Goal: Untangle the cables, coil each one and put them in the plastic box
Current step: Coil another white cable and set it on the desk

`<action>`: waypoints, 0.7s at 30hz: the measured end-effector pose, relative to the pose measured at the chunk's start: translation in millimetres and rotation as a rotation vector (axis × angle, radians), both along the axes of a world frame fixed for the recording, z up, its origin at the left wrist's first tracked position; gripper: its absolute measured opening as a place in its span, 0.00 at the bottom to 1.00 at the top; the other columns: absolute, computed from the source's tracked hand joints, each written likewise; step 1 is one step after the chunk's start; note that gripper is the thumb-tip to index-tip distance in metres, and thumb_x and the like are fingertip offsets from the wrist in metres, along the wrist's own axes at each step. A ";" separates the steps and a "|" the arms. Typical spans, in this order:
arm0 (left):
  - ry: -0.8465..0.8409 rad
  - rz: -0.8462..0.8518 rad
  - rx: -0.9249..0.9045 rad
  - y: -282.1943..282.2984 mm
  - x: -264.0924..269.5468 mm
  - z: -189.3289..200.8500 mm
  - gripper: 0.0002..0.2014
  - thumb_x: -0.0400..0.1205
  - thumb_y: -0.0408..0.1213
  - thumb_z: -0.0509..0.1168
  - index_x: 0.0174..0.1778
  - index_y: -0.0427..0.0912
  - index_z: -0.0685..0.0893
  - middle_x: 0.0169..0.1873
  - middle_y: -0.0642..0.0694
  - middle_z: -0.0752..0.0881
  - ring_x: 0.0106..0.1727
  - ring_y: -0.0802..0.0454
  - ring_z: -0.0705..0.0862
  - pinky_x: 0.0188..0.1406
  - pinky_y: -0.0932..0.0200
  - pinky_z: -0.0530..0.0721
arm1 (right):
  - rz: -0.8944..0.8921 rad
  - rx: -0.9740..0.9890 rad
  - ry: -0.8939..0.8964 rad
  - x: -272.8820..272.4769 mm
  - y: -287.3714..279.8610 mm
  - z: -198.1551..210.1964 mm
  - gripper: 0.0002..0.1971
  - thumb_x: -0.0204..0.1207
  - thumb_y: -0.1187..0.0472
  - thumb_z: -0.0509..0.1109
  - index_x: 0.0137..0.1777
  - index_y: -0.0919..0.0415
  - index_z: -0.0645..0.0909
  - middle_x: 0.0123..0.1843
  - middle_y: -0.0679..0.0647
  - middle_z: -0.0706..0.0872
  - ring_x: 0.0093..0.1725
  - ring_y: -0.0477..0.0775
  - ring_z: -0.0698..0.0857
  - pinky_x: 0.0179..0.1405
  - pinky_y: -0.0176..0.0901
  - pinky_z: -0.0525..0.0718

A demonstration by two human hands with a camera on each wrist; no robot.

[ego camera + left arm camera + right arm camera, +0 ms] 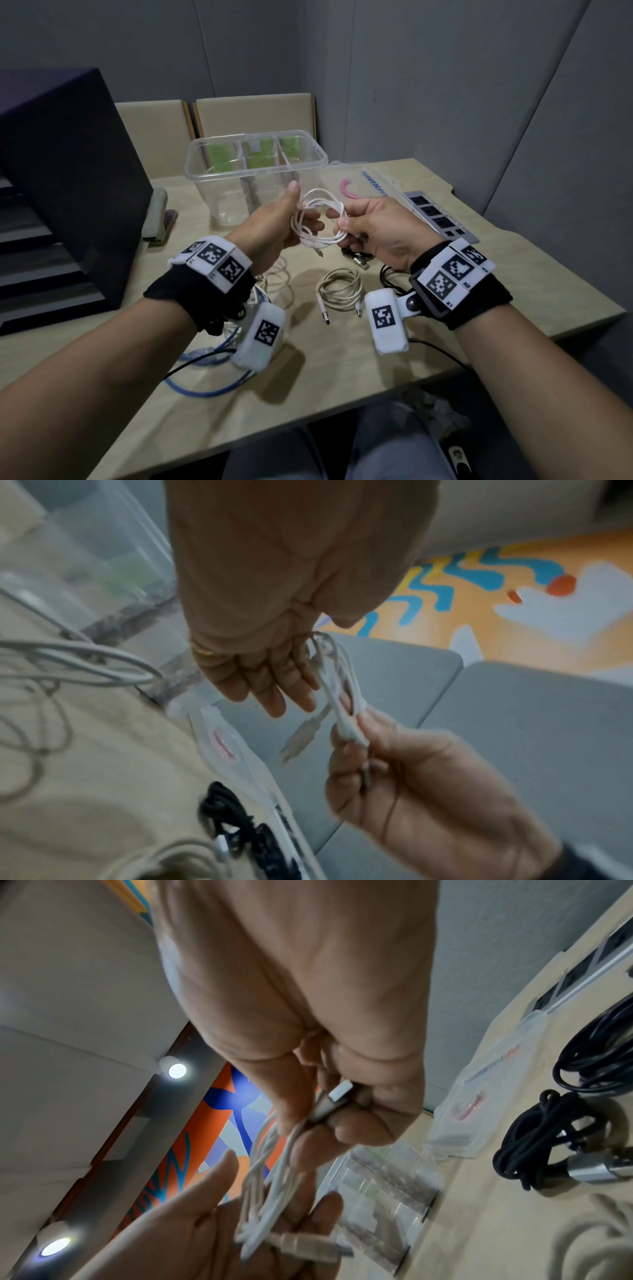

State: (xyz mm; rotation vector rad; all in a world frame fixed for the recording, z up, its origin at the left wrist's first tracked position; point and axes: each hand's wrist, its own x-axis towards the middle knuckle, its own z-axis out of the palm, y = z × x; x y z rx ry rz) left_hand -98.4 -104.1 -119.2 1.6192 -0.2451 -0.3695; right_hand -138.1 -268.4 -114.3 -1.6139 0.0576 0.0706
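A white cable [318, 219] wound into a small coil hangs above the table between both hands. My left hand [284, 219] has its thumb up and its fairly straight fingers [267, 680] passed through the loops, so the coil [342, 696] hangs on them. My right hand [370, 222] pinches the other side of the coil [270, 1177], with a white connector end held between thumb and fingers. The cable's USB plug [308, 1245] dangles over my left palm [192, 1218]. The clear plastic box [257, 161] stands open just behind the hands.
A coiled beige cable [339, 291] lies in front of the hands, black cables [356, 257] lie under my right hand and a blue cable [212, 377] under my left forearm. The box lid [359, 185], a power strip [435, 216], a stapler [157, 219] and a dark case [68, 171] ring the work area.
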 end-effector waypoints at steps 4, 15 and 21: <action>0.170 -0.063 -0.054 -2.6 -2.2 9.5 0.27 0.85 0.58 0.48 0.33 0.40 0.76 0.21 0.48 0.76 0.30 0.50 0.78 0.31 0.61 0.78 | 0.069 -0.054 0.002 -2.1 3.0 -1.8 0.13 0.79 0.75 0.63 0.60 0.70 0.83 0.33 0.56 0.82 0.28 0.48 0.78 0.33 0.40 0.70; 0.191 -0.001 -0.048 -8.9 -8.5 8.4 0.19 0.87 0.48 0.51 0.31 0.45 0.68 0.16 0.53 0.67 0.18 0.57 0.67 0.22 0.63 0.68 | 0.069 -0.131 -0.071 -2.7 1.1 -4.3 0.04 0.77 0.68 0.70 0.43 0.63 0.86 0.34 0.55 0.87 0.29 0.47 0.82 0.36 0.45 0.76; -0.065 0.029 0.097 -13.2 -13.5 4.5 0.21 0.88 0.47 0.48 0.30 0.44 0.68 0.21 0.49 0.67 0.20 0.54 0.65 0.20 0.63 0.62 | 0.093 -0.133 -0.067 -2.1 1.9 -4.7 0.04 0.77 0.67 0.70 0.46 0.60 0.86 0.30 0.51 0.88 0.29 0.48 0.82 0.35 0.44 0.74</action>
